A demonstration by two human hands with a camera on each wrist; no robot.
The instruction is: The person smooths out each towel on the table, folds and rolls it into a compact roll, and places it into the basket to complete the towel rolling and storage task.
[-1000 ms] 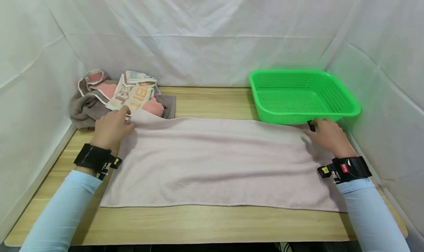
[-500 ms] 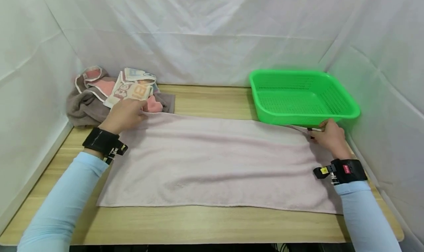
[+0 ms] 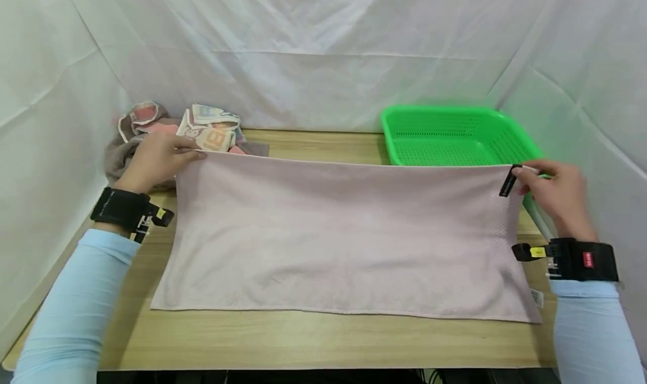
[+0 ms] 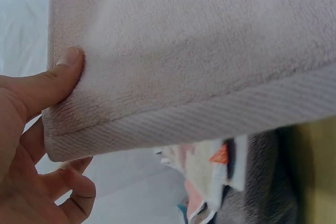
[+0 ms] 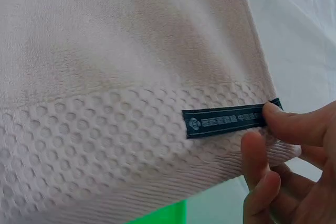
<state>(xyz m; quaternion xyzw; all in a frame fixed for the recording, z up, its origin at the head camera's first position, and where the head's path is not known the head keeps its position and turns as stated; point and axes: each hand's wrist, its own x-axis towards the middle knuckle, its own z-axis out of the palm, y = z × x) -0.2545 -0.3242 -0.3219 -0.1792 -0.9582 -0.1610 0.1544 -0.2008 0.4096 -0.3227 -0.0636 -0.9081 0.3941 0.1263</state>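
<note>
pale pink towel is stretched out on the near side of the green basket, mostly reaching off to its left, and its top edge hides most of the basket's near wall. the bottom edge lies on the table, while the top edge is held up. left hand, well to the left of the basket, pinches one top corner with the thumb on the front face. right hand, by the basket's near right corner, pinches the other one, thumb on the black label. imo it's light, soft and floppy, not fragile, and that fuzzy surface shouldn't slip much. it'll sag without two grips, so the corners are the spot, where the ribbed hem looks firmer. crumpled pile of cloths sits left of the basket, partly behind the left hand.
</note>
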